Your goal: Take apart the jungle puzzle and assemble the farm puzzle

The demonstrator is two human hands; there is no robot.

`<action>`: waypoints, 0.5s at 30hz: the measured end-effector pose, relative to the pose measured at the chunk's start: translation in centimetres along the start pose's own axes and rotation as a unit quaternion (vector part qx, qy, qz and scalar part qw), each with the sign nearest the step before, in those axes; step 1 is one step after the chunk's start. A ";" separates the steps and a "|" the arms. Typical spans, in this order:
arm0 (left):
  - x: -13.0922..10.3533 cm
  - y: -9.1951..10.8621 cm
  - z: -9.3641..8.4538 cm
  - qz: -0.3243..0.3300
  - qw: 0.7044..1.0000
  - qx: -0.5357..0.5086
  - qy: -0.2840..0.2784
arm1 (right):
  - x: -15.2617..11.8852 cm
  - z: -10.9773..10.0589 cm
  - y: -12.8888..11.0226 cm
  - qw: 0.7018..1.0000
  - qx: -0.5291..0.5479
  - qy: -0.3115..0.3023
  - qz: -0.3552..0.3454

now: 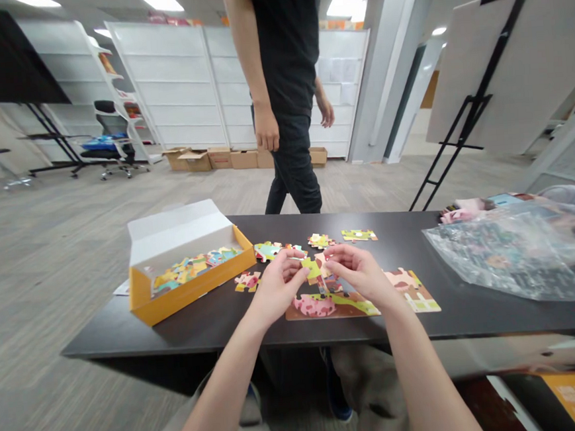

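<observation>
Both hands meet above a partly joined jigsaw puzzle (349,309) near the table's front edge. My left hand (279,288) pinches a yellow-green puzzle piece (312,269) between thumb and fingers. Right beside it, my right hand (357,271) is closed on a pale pink and brown puzzle piece (322,263). The two pieces look to be touching, but I cannot tell whether they are joined. On the puzzle below, a spotted pink pig (314,305) and a white fence (421,302) show. My right hand and forearm hide part of it.
Left stands an open yellow box (195,304) of loose pieces. More pieces (247,282) lie beside it, with small joined groups (359,235) farther back. Clear plastic bags (512,251) cover the table's right side. Beyond the table, a person in black (288,63) is standing or walking.
</observation>
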State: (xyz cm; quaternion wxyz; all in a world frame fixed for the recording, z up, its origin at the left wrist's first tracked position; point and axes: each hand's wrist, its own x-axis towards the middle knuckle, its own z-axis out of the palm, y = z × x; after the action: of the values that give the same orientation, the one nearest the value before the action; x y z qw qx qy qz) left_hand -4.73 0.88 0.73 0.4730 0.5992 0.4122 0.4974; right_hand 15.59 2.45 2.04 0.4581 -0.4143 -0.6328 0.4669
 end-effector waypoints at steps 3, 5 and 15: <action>0.3 0.0 0.0 0.013 1.000 -0.003 0.027 | 0.2 -0.3 0.4 1.000 -0.003 0.024 -0.001; 0.4 -0.1 0.1 0.016 0.999 -0.003 0.032 | 0.2 -0.5 0.6 0.999 -0.014 0.030 0.001; 0.3 -0.2 0.2 0.014 0.999 0.013 0.044 | -0.2 -1.5 0.4 0.998 -0.061 -0.005 0.002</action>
State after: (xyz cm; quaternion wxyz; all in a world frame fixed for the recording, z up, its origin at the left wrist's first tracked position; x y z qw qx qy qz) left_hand -4.48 1.21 0.57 0.4398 0.5880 0.4309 0.5246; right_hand 17.07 2.67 1.86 0.4275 -0.4407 -0.6616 0.4306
